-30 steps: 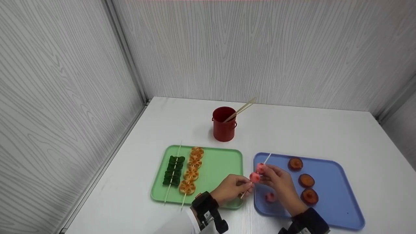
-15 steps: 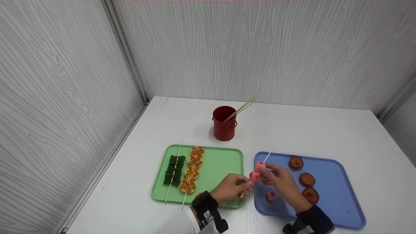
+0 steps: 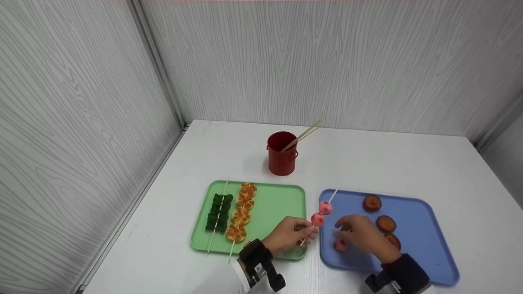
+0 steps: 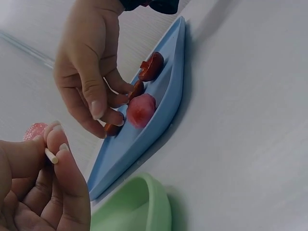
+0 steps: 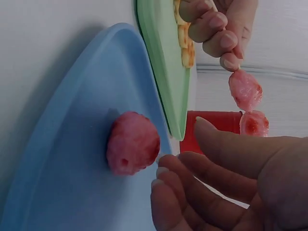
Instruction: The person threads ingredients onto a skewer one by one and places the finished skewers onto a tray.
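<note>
My left hand (image 3: 288, 234) pinches the lower part of a thin wooden skewer (image 3: 333, 195) between thumb and fingers. Two pink meatball-like balls (image 3: 317, 219) are threaded on that skewer, which slants up to the right, its upper end bare. Over the blue tray (image 3: 421, 245), my right hand (image 3: 361, 233) holds nothing, its thumb and fingers apart and loosely bent. Just beside its fingertips a loose pink ball (image 5: 132, 144) lies on the tray, with a small hole showing in it. A gap separates fingers and ball in the right wrist view.
Left of the hands, a green tray (image 3: 280, 204) bears a skewer of dark green pieces (image 3: 219, 213) and one of lotus root slices (image 3: 241, 217). Behind stands a red bucket (image 3: 282, 162) with skewers (image 3: 305, 135). Several brown mushroom-like pieces (image 3: 385, 223) lie on the blue tray.
My right hand has let go of the upper pink ball on the skewer and moved down and right to the loose ball. The left hand still holds the skewer, nearly unmoved.
</note>
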Demonstrator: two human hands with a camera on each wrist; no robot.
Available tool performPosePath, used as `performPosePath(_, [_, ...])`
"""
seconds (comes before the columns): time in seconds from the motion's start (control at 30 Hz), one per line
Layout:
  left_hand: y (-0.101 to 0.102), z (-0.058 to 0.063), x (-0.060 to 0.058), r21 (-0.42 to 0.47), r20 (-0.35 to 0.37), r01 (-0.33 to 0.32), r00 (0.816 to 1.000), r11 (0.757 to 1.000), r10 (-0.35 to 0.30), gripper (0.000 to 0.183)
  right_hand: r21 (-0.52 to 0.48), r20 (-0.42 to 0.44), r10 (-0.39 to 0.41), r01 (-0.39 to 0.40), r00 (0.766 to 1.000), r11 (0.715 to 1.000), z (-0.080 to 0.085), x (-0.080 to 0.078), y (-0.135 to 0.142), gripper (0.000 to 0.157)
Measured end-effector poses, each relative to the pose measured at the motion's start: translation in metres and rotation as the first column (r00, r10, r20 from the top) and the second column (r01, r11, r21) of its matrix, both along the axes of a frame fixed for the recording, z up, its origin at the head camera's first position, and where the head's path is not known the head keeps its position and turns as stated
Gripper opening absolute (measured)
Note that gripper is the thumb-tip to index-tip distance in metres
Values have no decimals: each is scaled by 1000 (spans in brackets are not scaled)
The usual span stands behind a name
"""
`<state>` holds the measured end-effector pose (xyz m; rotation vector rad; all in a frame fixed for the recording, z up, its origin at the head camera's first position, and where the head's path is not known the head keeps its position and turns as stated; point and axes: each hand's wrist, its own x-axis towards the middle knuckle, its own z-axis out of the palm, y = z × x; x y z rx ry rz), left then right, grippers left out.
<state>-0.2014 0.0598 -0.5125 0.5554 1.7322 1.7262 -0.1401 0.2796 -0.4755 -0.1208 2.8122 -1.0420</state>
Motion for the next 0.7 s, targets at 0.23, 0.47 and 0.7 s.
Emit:
performPosePath(0.23, [0, 0, 1, -8, 7, -3, 1000, 1000, 3, 18, 65, 154, -37, 27, 987, 998, -1, 3, -2, 20])
performPosePath(0.47, [-3, -1, 1, -10, -15, 7, 1000, 1000, -7, 17, 76, 118, 32, -41, 993, 996, 0, 5, -1, 10])
performPosePath(0.7, [-2, -2, 0, -12, 7, 2, 1000, 1000, -2, 16, 92, 116, 76, -87, 990, 992, 1, 7, -4, 8])
